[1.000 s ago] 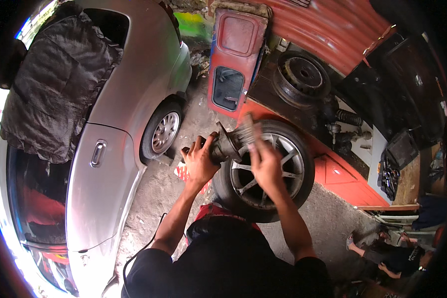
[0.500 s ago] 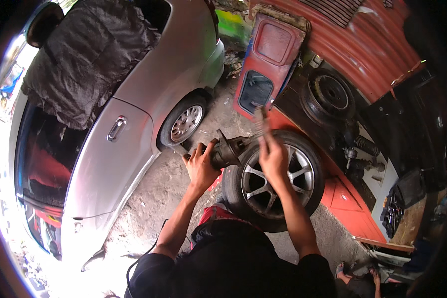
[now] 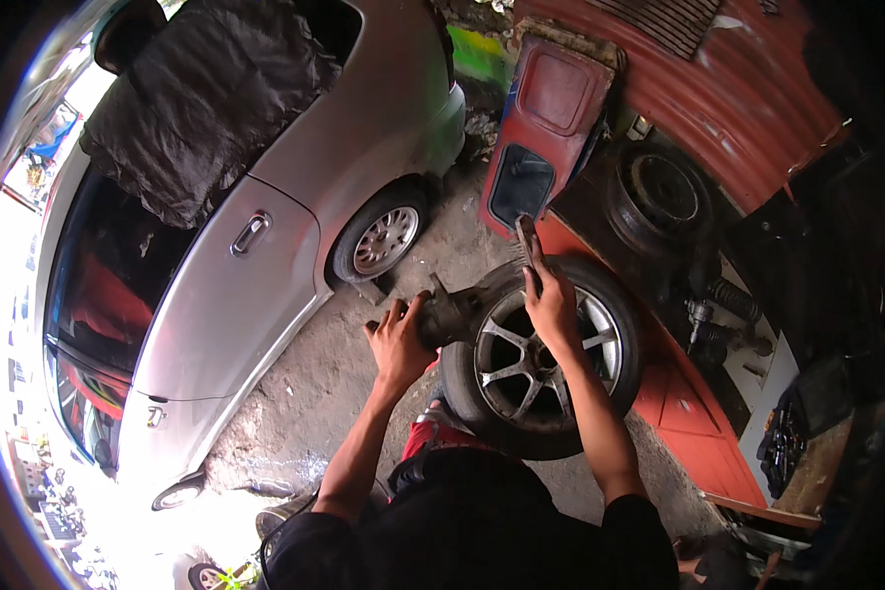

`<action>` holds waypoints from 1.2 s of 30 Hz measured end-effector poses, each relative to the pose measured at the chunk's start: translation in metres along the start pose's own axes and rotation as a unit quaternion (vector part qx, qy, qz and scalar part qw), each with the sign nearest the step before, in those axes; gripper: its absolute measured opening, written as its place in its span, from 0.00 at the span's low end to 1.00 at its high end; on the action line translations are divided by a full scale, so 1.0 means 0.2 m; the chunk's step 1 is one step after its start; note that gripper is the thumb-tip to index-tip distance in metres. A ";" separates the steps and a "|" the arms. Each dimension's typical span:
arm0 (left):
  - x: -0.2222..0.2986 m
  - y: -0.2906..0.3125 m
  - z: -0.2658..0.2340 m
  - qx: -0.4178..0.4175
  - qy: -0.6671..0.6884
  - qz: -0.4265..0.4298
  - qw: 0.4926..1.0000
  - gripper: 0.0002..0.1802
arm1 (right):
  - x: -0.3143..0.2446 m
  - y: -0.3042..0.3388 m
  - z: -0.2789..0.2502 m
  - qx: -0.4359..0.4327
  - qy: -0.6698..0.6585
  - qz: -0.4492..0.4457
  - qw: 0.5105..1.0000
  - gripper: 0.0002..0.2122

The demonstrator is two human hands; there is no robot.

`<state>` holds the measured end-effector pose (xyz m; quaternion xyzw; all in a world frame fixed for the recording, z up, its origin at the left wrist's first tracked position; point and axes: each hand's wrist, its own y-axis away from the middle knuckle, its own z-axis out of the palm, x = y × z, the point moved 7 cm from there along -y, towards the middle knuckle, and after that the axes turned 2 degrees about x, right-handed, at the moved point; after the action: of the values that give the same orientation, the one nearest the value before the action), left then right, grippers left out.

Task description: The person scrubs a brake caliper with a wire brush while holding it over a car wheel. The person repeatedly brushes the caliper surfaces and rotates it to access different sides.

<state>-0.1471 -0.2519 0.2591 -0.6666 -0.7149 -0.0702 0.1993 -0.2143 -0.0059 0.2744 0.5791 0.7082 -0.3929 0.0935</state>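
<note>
My left hand (image 3: 399,346) is wrapped round a dark, greasy cylindrical metal car part (image 3: 446,317), which has a flange sticking up from it. The part is held level above the left side of an alloy wheel with its tyre (image 3: 464,391), lying flat in front of me. In my right hand (image 3: 551,300) is a wire brush (image 3: 526,234), its handle pointing away from me and its bristles facing left. A small gap separates the brush from the far end of the part. The fingers of my right hand hide the lower half of the handle.
A silver car (image 3: 265,295) with a dark cloth (image 3: 206,108) over it stands on the left. At the far side leans a red panel (image 3: 560,88). To the right, a steel rim (image 3: 659,192), a coil-spring strut (image 3: 728,292) and other parts lie on a red-sided bench (image 3: 693,413).
The wire brush, blurred half a second ago, now shows sharply slightly to the right of the part's end. My left hand still grips the part. The whole view has shifted a little.
</note>
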 end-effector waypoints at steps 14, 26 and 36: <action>0.11 0.26 0.08 -0.113 0.638 -0.010 0.761 0.63 | 0.25 0.59 -0.01 -0.089 -0.609 0.294 0.732 0.18; 0.26 0.58 0.76 -0.233 0.811 -0.139 0.519 0.53 | 0.11 0.83 -0.19 -0.014 -0.533 0.223 0.816 0.39; 0.53 0.48 0.56 -0.191 0.686 -0.264 0.650 0.45 | -0.08 0.76 -0.43 0.114 -0.415 0.250 0.867 0.43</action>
<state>-0.0774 -0.1039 0.1814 -0.2348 -0.4906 -0.6921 0.4746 -0.0457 0.0425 0.2745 0.5272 0.3857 -0.6381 0.4075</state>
